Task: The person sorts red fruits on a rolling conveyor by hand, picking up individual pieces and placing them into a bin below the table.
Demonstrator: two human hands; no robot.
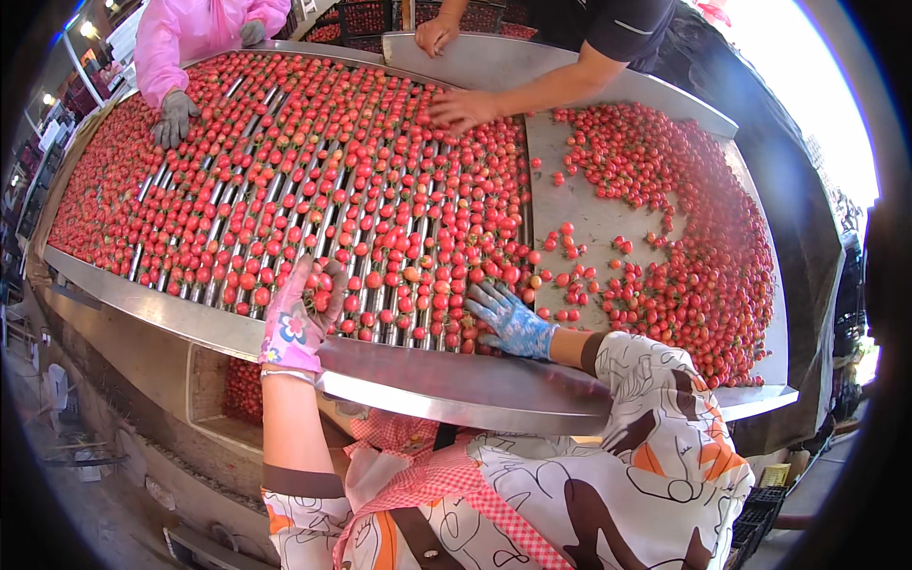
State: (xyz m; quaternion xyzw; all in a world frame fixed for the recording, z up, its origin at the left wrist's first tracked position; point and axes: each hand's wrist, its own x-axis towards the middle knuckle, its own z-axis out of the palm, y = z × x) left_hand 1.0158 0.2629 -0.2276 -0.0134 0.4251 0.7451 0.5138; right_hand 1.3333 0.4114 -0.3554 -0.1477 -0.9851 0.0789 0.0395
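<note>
Many small red cherry tomatoes [370,171] cover a sorting conveyor of metal rollers [274,187], some with green stems. My left hand [296,320], in a pink flowered glove, is raised over the near edge of the rollers. Its fingers curl around a few cherry tomatoes [320,286] in the palm. On the right, my right hand [514,322] wears a blue patterned glove. It lies palm down with fingers spread on tomatoes near the end of the rollers, holding none that I can see.
A metal feed tray [591,192] on the right bears a large heap of tomatoes [698,249]. Across the conveyor, one person's bare hand [463,110] touches tomatoes; another person's gray-gloved hand [175,119] rests at the left. A raised metal rim [456,374] borders my side. Crates [367,21] stand behind.
</note>
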